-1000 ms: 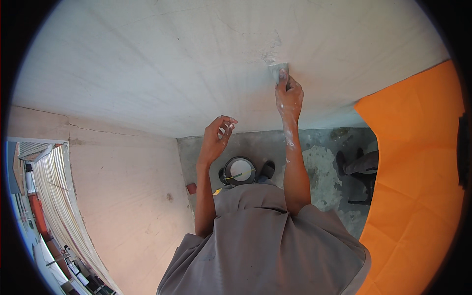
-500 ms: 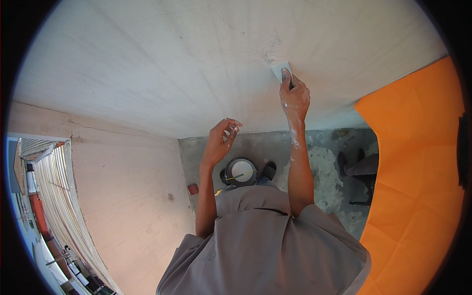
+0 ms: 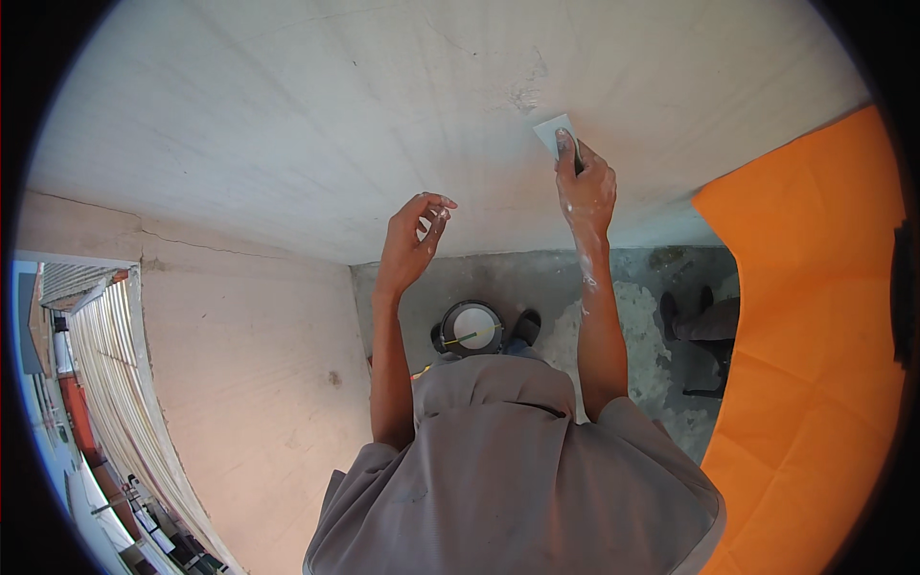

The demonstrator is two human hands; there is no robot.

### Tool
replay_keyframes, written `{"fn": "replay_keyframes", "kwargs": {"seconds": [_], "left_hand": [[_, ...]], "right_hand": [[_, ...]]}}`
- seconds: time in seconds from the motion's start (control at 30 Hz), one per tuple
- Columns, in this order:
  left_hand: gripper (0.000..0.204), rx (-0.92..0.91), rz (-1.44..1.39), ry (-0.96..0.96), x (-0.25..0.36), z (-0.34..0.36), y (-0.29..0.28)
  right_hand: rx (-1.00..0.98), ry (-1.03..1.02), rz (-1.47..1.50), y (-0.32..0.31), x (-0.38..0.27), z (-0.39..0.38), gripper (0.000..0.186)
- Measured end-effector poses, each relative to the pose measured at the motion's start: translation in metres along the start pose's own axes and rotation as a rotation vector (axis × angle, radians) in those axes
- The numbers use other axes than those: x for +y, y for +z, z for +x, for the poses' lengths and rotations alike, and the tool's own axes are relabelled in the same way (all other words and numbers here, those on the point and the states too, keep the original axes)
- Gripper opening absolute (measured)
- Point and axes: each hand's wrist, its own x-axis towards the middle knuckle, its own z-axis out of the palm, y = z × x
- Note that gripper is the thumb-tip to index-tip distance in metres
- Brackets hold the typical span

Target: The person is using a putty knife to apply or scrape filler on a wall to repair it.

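Note:
My right hand (image 3: 587,190), smeared with white paste, grips a putty knife (image 3: 554,132) with a wide pale blade. The thumb lies on the blade, which is against or very close to the plastered wall (image 3: 287,115). Just above the blade, a rough, scratched patch (image 3: 523,100) marks the wall. My left hand (image 3: 412,235) is raised in front of the wall with nothing in it. Its fingers are loosely bent and apart, with white paste on the tips. Below, between my feet, stands a dark round bucket (image 3: 472,328) with white contents and a green and yellow stick-like thing across it.
An orange sheet (image 3: 805,307) hangs along the right side. Beyond its edge show another person's leg and dark shoes (image 3: 695,314). On the left, a cracked side wall (image 3: 259,364) meets the main wall, with a window opening (image 3: 115,383) in it. The concrete floor (image 3: 623,331) has pale blotches.
My right hand has drawn the putty knife slightly right and down, away from the scratched patch. My left hand has moved left and a little up.

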Motion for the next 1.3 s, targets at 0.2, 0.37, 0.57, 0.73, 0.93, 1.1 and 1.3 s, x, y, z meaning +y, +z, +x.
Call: {"fn": "replay_keyframes", "kwargs": {"seconds": [0.2, 0.37, 0.57, 0.73, 0.93, 1.1, 1.3], "left_hand": [[0.014, 0.01, 0.012, 0.059, 0.01, 0.003, 0.001], [0.013, 0.056, 0.004, 0.083, 0.025, 0.004, -0.003], [0.015, 0.104, 0.074, 0.202, 0.057, 0.043, -0.032], [0.013, 0.109, 0.085, 0.248, 0.077, 0.066, -0.037], [0.01, 0.156, 0.085, 0.138, 0.086, 0.076, -0.044], [0.009, 0.16, 0.094, 0.163, 0.086, 0.078, -0.043], [0.011, 0.155, 0.065, 0.154, 0.083, 0.083, -0.047]], "right_hand": [[0.096, -0.11, -0.249, -0.015, -0.029, 0.004, 0.044], [0.123, -0.101, -0.237, -0.017, -0.014, -0.008, 0.042], [-0.021, 0.055, 0.114, 0.009, -0.005, 0.0, 0.053], [-0.166, 0.258, 0.353, 0.019, -0.004, 0.004, 0.059], [0.037, -0.018, -0.185, -0.023, -0.032, -0.002, 0.049], [0.098, 0.016, -0.095, 0.001, -0.023, -0.006, 0.047], [-0.003, 0.166, 0.326, 0.038, -0.004, -0.002, 0.057]]}}
